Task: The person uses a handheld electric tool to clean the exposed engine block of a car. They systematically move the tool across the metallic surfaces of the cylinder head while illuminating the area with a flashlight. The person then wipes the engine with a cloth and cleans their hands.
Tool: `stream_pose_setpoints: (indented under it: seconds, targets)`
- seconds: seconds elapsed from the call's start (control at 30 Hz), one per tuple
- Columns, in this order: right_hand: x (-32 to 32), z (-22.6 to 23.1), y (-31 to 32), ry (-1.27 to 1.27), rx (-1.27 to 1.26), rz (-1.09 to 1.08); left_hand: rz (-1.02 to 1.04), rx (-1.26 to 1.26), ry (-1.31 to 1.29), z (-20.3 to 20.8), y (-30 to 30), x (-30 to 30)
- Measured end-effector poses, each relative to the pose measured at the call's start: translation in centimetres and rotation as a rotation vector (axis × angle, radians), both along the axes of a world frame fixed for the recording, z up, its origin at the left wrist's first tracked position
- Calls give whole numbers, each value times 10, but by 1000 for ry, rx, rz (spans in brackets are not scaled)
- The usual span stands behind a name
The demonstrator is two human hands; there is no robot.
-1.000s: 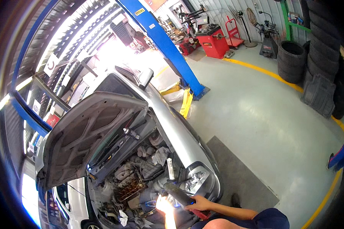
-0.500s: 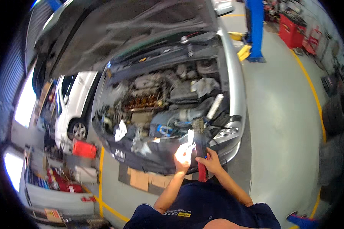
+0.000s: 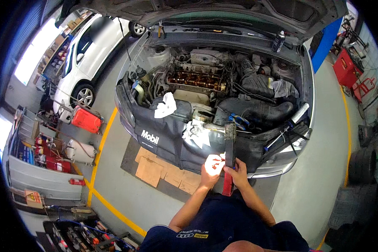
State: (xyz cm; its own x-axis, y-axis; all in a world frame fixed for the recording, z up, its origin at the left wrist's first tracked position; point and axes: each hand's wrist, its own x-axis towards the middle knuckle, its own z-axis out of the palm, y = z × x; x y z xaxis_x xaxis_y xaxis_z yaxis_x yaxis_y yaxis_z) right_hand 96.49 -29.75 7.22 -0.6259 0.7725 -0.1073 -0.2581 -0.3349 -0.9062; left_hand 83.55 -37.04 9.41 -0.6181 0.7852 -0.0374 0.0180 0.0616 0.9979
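A long, narrow part point(image 3: 229, 145), blackened at its far end and red at its near end, stands between my hands in front of the car. My right hand point(image 3: 239, 173) grips its right side near the red end. Close against the part's left side, my left hand point(image 3: 213, 167) has its fingers pinched together in bright light; what they hold, if anything, is lost in glare. Beyond lies the open engine point(image 3: 195, 80), its brown, oily top uncovered. A white cloth point(image 3: 166, 106) and a second crumpled white cloth point(image 3: 197, 133) lie along the front.
A black fender cover point(image 3: 168, 147) drapes the car's front edge. A spray can point(image 3: 278, 41) stands at the back right of the bay, under the raised hood point(image 3: 239, 12). Cardboard point(image 3: 149, 171) lies on the floor, and a tool tray point(image 3: 88, 235) sits lower left.
My view has swung, so the engine bay appears more squarely and the hood higher up. Both hands still surround the long part, which has shifted slightly right in the picture.
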Motion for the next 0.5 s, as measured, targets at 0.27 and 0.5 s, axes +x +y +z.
stream_pose_setpoints:
  seconds: [0.27, 0.5]
  targets:
    - [-52, 12, -18, -167, 155, -125, -129, -156, -6, -10, -31, -75]
    - [-23, 25, 93, -785, 530, -487, -108, -108, -38, -42, -50, -96]
